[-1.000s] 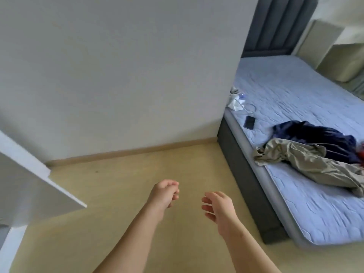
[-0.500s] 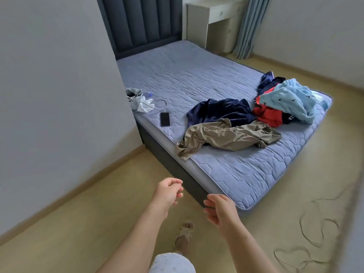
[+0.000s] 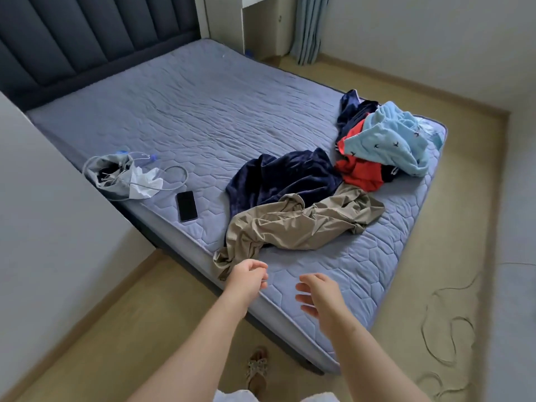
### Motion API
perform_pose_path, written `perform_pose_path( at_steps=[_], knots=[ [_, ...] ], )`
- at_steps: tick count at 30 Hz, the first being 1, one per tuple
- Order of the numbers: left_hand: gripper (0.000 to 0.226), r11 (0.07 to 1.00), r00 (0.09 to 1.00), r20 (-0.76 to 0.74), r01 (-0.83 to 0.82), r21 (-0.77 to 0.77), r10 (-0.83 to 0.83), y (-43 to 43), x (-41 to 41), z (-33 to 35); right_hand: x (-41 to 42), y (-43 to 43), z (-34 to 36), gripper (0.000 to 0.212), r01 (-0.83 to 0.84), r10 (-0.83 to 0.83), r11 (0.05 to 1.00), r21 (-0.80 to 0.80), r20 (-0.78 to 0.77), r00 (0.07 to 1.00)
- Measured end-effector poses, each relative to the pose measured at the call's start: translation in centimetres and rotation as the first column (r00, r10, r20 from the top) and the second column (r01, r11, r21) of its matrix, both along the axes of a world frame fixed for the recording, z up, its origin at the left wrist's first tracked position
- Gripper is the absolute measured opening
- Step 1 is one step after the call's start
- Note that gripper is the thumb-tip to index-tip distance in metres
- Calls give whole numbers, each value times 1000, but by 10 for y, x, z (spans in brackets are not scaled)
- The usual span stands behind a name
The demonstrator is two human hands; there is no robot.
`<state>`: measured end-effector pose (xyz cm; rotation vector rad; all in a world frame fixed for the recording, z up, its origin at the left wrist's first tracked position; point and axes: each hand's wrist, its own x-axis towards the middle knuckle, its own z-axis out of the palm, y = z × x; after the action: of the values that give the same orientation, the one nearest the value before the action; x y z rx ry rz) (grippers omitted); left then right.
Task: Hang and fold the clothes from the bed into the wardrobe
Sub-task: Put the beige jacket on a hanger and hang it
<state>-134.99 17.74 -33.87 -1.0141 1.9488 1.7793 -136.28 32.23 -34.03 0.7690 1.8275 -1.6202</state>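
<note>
Clothes [image 3: 304,224] heaped on bed [image 3: 203,111], phone [image 3: 187,206] and grey pouch [image 3: 107,175] lying beside

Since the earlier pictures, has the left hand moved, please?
Yes. The left hand has gone forward, from over the floor to over the bed's near edge.

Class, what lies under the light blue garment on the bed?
A red garment and navy cloth poke out beneath the light blue garment; anything else underneath is covered.

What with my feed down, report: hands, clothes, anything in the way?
Left hand and right hand open, empty, at bed edge. Tan garment nearest, not yet gripped; navy garment and mixed pile behind. Phone beside it, not blocking.
</note>
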Motion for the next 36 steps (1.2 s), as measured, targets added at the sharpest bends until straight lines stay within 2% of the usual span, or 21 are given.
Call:
perform_pose_path(
  at_steps=[5,11,14,18,21,24,27,29,30,32,33,34,36],
  knots=[
    [20,996,995,51,91,-10,-90,13,-59,-7,-48,18,-12,11,57,-58,998,19,67,996],
    [17,997,994,85,77,-32,-74,34,-124,-24,-117,41,-28,11,-1,-2,1000,27,111,994],
    [18,999,995,101,19,-50,-14,49,-160,-40,-165,59,-41,12,-66,60,997,49,127,990],
    [17,992,980,174,-86,-88,101,79,-201,-81,-231,88,-69,16,-93,78,993,76,174,982],
    [16,988,951,281,-102,-118,131,112,-221,-125,-273,110,-99,19,-83,68,995,59,226,972],
    [18,989,928,353,-81,-127,121,140,-241,-168,-304,132,-131,18,-126,106,990,61,264,959],
    [21,983,928,368,8,-184,61,154,-264,-203,-322,153,-164,17,-159,124,983,93,308,943],
    [30,936,933,359,136,-325,-10,156,-280,-225,-328,165,-185,17,-176,136,980,94,335,932],
    [37,883,935,347,227,-412,-78,155,-289,-234,-330,170,-195,17,-178,137,980,89,348,927],
    [44,701,904,308,424,-573,-296,153,-308,-250,-335,178,-211,17,-178,136,981,81,370,919],
    [47,601,861,301,503,-621,-410,152,-317,-257,-338,182,-217,17,-177,135,981,78,377,916],
    [54,528,814,315,563,-636,-489,151,-326,-264,-341,186,-223,17,-174,133,982,75,378,916],
    [77,483,754,415,650,-587,-510,148,-341,-278,-346,194,-231,17,-162,122,984,77,371,920]
  ],
)
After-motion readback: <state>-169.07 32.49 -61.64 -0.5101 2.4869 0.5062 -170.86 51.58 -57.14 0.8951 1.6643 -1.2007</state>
